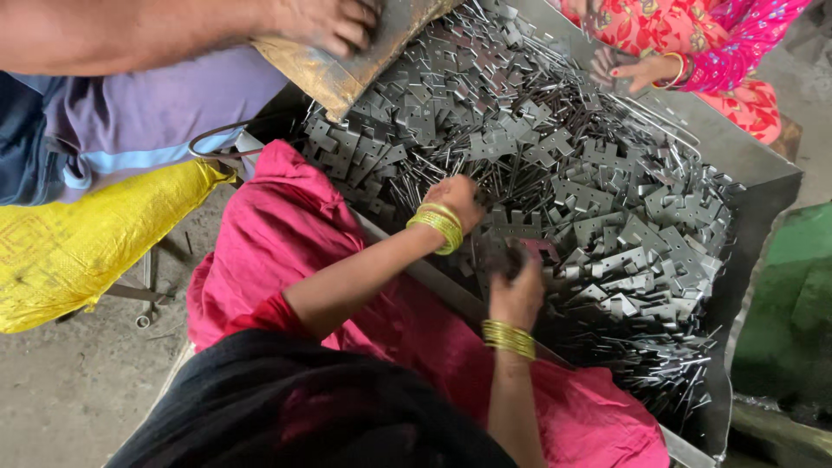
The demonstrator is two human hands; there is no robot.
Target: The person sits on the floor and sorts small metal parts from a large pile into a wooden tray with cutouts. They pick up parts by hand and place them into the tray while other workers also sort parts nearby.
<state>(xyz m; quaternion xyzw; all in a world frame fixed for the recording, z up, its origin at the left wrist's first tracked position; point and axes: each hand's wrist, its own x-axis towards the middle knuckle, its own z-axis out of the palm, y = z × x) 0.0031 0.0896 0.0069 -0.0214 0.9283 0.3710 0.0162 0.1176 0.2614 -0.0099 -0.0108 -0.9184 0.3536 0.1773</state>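
Your left hand is reaching into the heap of flat grey metal hinge plates, its fingers curled down among them; whether they are gripping one cannot be told. Your right hand is closing its fingers around a small plate just beside the left. Thin metal pins are lying mixed among the plates beyond your fingers. Everything is sitting in a metal tray. A co-worker's hand is resting on the far side, another hand pressing a brown sack. Pink cloth is covering your lap.
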